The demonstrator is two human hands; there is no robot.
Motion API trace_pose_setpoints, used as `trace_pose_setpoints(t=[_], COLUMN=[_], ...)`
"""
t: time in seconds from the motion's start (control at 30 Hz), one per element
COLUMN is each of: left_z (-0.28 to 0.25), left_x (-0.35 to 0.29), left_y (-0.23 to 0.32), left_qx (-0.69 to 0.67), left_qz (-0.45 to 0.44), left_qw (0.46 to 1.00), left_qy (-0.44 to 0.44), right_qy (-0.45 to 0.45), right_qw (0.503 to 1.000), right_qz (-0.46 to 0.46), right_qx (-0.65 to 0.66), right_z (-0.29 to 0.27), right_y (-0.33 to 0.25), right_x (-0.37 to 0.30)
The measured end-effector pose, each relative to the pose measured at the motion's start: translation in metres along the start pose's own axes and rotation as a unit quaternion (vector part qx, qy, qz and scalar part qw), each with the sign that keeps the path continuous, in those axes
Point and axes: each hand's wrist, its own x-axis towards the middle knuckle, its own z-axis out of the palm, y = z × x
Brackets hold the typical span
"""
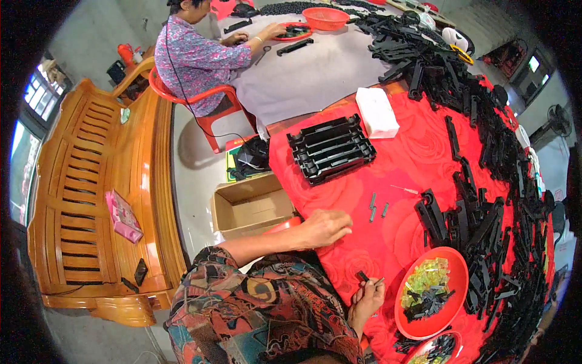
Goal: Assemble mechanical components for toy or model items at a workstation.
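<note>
My left hand [326, 228] reaches over the near edge of the red cloth [418, 145]. Its fingers are curled together, and whatever they hold is hidden. Close to my body, my right hand [367, 301] pinches a small dark part [362, 276] between thumb and fingers. Several short thin dark pieces [373, 208] lie on the cloth just beyond my left hand. Right of my right hand sits a red bowl [460, 267] of yellowish clear pieces and small black pieces. A stack of long black plastic parts [331, 148] stands farther back on the cloth.
Heaped black plastic parts [479, 242] cover the table's right side. A second bowl [418, 350] is at the lower edge; a white box [377, 113] and a thin tool [404, 189] lie farther back. Across the table a person [200, 60] works. A cardboard box [251, 203] and wooden bench [142, 242] are left.
</note>
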Motion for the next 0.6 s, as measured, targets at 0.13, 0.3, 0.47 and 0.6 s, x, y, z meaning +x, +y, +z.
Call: trace_pose_setpoints(t=[0.13, 0.3, 0.47, 0.6], left_z=[0.031, 0.042, 0.063, 0.059], left_x=[0.01, 0.022, 0.008, 0.014], left_y=[-0.009, -0.017, -0.014, -0.015], left_qx=[0.04, 0.076, -0.078, -0.324], left_qz=[0.129, 0.182, 0.173, 0.014], left_qw=[0.989, 0.976, 0.98, 0.928], left_qy=[-0.065, -0.096, -0.059, -0.185], right_qy=[0.016, 0.053, 0.053, 0.047], right_qw=[0.999, 0.996, 0.992, 0.99], right_qz=[-0.035, -0.055, -0.073, -0.098], right_qx=[-0.019, -0.055, -0.092, -0.093], right_z=[0.014, 0.046, 0.06, 0.056], right_y=[-0.003, -0.015, -0.016, -0.014], right_x=[0.0, 0.006, 0.022, 0.03])
